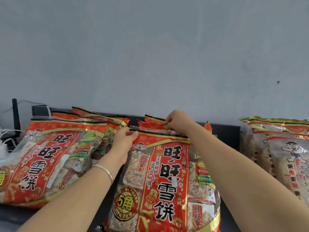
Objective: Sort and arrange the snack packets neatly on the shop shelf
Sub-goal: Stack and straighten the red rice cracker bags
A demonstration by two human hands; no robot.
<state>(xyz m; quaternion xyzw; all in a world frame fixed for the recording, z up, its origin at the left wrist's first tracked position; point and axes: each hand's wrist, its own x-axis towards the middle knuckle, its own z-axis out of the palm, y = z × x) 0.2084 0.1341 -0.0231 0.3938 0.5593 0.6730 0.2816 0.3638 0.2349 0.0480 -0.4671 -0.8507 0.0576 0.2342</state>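
Observation:
A large red rice-cracker packet (167, 181) leans in the middle of the dark shelf (224, 131), front face toward me. My left hand (123, 139) pinches its top left corner. My right hand (177, 122) pinches the top edge of a second red packet (150, 125) standing just behind it. A silver bangle sits on my left wrist. More red packets (50, 158) of the same kind lean in a stack at the left.
Paler packets with a cartoon boy (284, 156) stand in a row at the right. A black stand and white cables (10, 131) are at the far left. A plain grey wall rises behind the shelf.

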